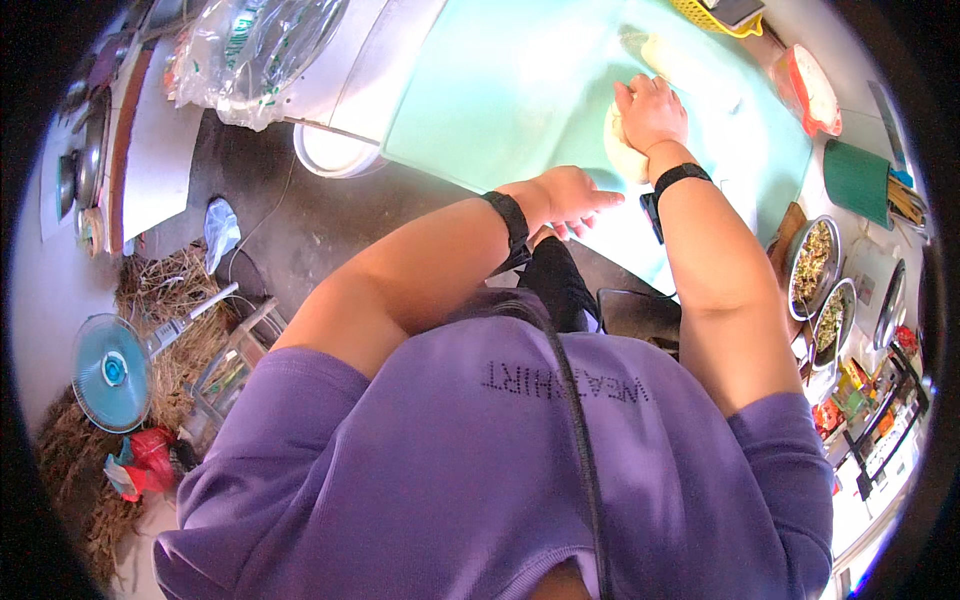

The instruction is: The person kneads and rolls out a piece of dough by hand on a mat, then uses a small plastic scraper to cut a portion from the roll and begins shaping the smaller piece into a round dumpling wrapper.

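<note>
On the pale green tabletop mat [480, 97] lies a long piece of pale dough [624, 154]. My right hand [654, 112] is over its upper part, fingers curled around it and the palm against it. A second dough roll [664, 56] rests just beyond, near the far side of the mat. Close to the mat's near edge is my left hand [571, 196], thumb pointing right and fingers loosely bent, with nothing visible in it. Both wrists carry black bands.
Right of the mat stand a red container of white powder [814, 90] and metal bowls of chopped filling [814, 259]. A yellow basket [724, 19] sits at the far edge. Left are a white bucket [334, 154], a plastic bag [259, 56] and a blue fan [112, 371].
</note>
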Tool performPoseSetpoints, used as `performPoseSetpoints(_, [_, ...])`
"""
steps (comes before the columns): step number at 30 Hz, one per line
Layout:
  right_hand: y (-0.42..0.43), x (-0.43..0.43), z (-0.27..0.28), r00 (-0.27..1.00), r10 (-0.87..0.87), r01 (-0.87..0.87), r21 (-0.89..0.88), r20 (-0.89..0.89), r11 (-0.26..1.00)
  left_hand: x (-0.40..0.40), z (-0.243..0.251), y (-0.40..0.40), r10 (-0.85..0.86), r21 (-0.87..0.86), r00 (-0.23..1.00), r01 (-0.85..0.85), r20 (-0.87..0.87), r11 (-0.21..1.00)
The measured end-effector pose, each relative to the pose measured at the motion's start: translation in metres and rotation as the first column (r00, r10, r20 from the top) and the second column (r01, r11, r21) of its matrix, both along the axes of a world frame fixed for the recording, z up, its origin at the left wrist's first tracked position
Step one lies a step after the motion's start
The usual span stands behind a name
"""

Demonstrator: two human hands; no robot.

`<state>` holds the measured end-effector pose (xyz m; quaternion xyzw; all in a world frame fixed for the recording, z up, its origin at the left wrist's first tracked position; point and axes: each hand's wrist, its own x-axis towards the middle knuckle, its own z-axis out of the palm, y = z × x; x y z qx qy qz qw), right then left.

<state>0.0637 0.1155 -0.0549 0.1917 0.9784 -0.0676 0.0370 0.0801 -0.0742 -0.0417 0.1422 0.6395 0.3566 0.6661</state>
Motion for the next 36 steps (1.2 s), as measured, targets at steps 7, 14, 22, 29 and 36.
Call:
performPoseSetpoints(7, [-0.013, 0.034, 0.05, 0.971, -0.121, 0.216, -0.541, 0.206, 0.813, -0.001, -0.003, -0.01, 0.199, 0.103, 0.966, -0.218, 0.165, 0.97])
performPoseSetpoints(14, [-0.073, 0.088, 0.038, 0.994, -0.084, 0.084, -0.005, -0.066, 0.996, 0.005, -0.001, -0.007, 0.215, 0.119, 0.961, -0.237, 0.172, 0.964])
performPoseSetpoints(22, [-0.057, 0.027, 0.042, 0.96, -0.145, 0.163, -0.059, 0.241, 0.985, 0.0, 0.002, -0.008, 0.249, 0.026, 0.949, -0.259, 0.193, 0.966])
performPoseSetpoints(29, [-0.011, -0.003, -0.002, 0.987, -0.125, 0.114, -0.118, -0.098, 0.987, 0.001, 0.001, -0.004, 0.269, 0.017, 0.95, -0.275, 0.161, 0.961])
performPoseSetpoints(36, [0.003, -0.009, 0.004, 0.99, -0.132, 0.138, -0.207, 0.042, 0.969, 0.007, 0.009, 0.004, 0.271, 0.008, 0.961, -0.272, 0.054, 0.962])
